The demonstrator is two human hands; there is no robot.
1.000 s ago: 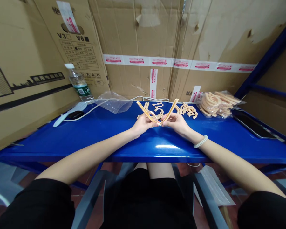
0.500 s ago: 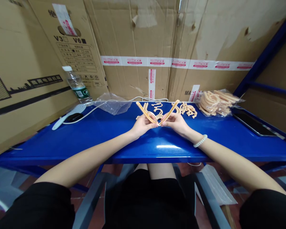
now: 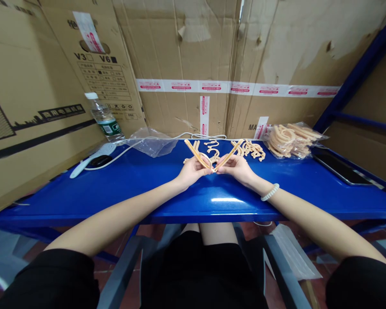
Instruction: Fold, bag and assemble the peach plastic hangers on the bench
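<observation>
My left hand (image 3: 190, 171) pinches the lower end of a long peach-coloured plastic strip (image 3: 193, 148). A matching peach strip (image 3: 234, 148) is pinched at its lower end by my right hand (image 3: 238, 168). Both strips slant up and outward in a V, and their lower ends meet between my fingertips. A small pale part shows where they meet; the fingers partly hide the joint. Just behind my hands, curved hook-like peach pieces (image 3: 213, 151) lie on the blue table (image 3: 193, 199). More small peach pieces (image 3: 254, 149) are heaped to the right of them.
A clear bag of peach parts (image 3: 289, 139) lies at the back right, beside a dark phone (image 3: 341, 168). Toward the left are a water bottle (image 3: 107, 122), a pale hairbrush (image 3: 91, 161), a white cable and a crumpled plastic bag (image 3: 154, 142). Cardboard (image 3: 186, 51) walls the back.
Both hands stay closed on the strips. The right strip now leans slightly further outward, and the camera view has shifted a little.
</observation>
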